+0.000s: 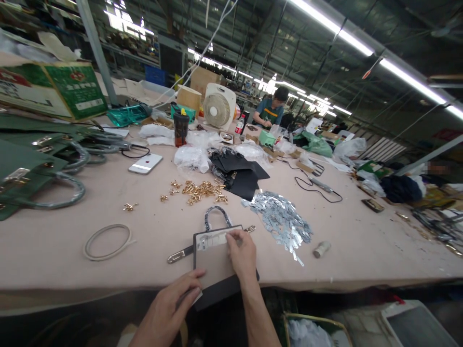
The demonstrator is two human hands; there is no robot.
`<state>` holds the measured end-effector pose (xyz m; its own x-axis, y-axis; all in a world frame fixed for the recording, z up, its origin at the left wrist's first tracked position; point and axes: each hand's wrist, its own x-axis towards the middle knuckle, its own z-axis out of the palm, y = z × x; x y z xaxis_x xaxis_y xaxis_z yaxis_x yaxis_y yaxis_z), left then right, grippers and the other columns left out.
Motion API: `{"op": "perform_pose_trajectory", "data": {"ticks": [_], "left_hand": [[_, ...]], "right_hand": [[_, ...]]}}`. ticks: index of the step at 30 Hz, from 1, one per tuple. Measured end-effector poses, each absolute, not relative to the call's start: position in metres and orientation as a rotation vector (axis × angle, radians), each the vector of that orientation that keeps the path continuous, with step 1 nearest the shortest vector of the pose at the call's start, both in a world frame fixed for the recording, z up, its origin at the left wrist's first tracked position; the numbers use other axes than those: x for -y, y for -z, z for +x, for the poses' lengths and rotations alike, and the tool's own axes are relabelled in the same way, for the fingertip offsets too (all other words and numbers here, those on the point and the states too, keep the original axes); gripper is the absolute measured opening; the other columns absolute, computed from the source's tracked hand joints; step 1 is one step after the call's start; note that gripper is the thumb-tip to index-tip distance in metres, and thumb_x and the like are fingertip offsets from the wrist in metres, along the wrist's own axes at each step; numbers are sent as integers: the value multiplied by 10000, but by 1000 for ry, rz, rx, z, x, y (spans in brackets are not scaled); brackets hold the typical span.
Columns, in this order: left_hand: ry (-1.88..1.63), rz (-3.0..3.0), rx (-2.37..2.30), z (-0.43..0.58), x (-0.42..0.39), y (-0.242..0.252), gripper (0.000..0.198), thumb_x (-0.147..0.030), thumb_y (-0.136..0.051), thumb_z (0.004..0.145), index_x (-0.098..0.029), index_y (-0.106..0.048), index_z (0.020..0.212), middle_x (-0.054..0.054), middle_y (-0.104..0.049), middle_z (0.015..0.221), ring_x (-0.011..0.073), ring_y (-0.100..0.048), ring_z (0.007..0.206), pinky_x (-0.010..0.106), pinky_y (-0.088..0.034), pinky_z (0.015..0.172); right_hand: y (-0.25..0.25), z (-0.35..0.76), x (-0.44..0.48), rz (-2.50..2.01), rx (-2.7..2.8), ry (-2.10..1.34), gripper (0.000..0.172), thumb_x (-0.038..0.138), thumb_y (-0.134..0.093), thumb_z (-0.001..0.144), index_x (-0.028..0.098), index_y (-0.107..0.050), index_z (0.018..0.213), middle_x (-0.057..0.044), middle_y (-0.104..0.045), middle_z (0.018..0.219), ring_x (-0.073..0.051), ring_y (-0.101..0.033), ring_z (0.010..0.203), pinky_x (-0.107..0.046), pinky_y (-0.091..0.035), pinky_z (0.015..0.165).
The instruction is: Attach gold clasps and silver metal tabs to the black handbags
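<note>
A small dark handbag piece [213, 267] with a tan inner face lies at the table's front edge, its lower end overhanging. Its looped handle [217, 212] points away from me, and a strap with a gold clasp [177, 256] sticks out on the left. My left hand [171, 303] is closed at the bag's lower left edge; a pale flat bit shows by the thumb. Near the bag's top edge, my right hand [243, 253] pinches with thumb and fingers beside a silvery strip [213, 241]; what is between the fingertips is hidden.
Flat metal plates [280, 217] are heaped to the right, near a small pale roll [321, 248]. Gold fasteners [200, 192] and black pieces [242, 171] lie beyond the bag. Leftward are a coiled tube [107, 242], phone [145, 164] and green handbags [32, 168]. A person [271, 111] sits farther back.
</note>
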<state>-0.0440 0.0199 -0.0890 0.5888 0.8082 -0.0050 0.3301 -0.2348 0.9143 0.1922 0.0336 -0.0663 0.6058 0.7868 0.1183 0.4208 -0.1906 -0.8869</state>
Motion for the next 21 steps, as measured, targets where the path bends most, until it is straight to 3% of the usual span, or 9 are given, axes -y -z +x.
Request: {"op": "perform_pose_trajectory", "data": {"ticks": [3, 5, 7, 9, 11, 13, 15, 18, 21], "left_hand": [[-642, 1725, -935, -41, -17, 90, 295, -493, -545, 998, -281, -749, 1018, 46, -672, 1427, 244, -704, 1171, 322, -549, 1042], [-699, 1608, -940, -39, -13, 87, 333, -516, -536, 997, -269, -755, 1039, 58, -623, 1486, 199, -746, 914, 280, -614, 833], [-774, 1492, -938, -39, -9, 79, 375, -535, -531, 994, -257, -760, 1095, 72, -589, 1516, 168, -718, 801, 254, -597, 681], [-823, 1434, -943, -42, -6, 66, 402, -529, -548, 991, -254, -748, 1205, 77, -687, 1376, 174, -706, 832, 253, -579, 708], [-829, 1442, -960, -50, -6, 49, 429, -504, -563, 994, -250, -717, 1303, 50, -778, 1085, 175, -693, 836, 261, -554, 782], [-813, 1471, -977, -58, -6, 31, 460, -473, -552, 1008, -245, -658, 1394, 12, -766, 904, 168, -680, 823, 267, -525, 820], [-804, 1492, -980, -65, -5, 16, 546, -430, -536, 1018, -234, -509, 1527, -12, -747, 863, 164, -671, 822, 272, -508, 833], [-777, 1528, -988, -69, 0, 0, 697, -371, -509, 1025, -212, -233, 1645, -37, -736, 845, 160, -665, 807, 279, -494, 845], [-725, 1605, -1013, -69, 5, -6, 665, -370, -457, 1042, -231, -213, 1644, -28, -746, 869, 176, -683, 847, 286, -489, 850]], "right_hand": [[70, 191, -34, -1765, 951, -485, 273, 467, -663, 885, 200, -721, 892, -31, -682, 888, -130, -581, 480, -292, -526, 544], [71, 192, -32, -1724, 945, -518, 310, 495, -675, 878, 189, -713, 913, -37, -682, 890, -128, -585, 487, -282, -514, 519], [72, 194, -27, -1668, 921, -602, 367, 526, -699, 864, 181, -703, 988, -35, -683, 870, -130, -587, 508, -263, -487, 489], [70, 198, -19, -1610, 883, -673, 438, 550, -724, 855, 178, -686, 1082, -14, -670, 800, -125, -567, 515, -236, -447, 466], [64, 202, -11, -1561, 860, -691, 473, 555, -732, 867, 177, -672, 1146, 16, -637, 710, -113, -525, 504, -214, -407, 455], [51, 201, -2, -1516, 908, -703, 452, 533, -736, 884, 175, -678, 1153, 33, -606, 643, -109, -498, 499, -211, -404, 464], [32, 193, 7, -1461, 1065, -743, 382, 490, -737, 900, 180, -703, 1122, 25, -613, 633, -120, -525, 516, -223, -441, 489], [-2, 170, 19, -1328, 1462, -762, 238, 379, -723, 929, 213, -742, 1098, -55, -727, 870, -174, -668, 707, -276, -557, 631], [-25, 148, 21, -1185, 1841, -687, 239, 275, -683, 961, 264, -739, 1193, -92, -737, 1155, -227, -703, 1013, -350, -587, 881]]}}
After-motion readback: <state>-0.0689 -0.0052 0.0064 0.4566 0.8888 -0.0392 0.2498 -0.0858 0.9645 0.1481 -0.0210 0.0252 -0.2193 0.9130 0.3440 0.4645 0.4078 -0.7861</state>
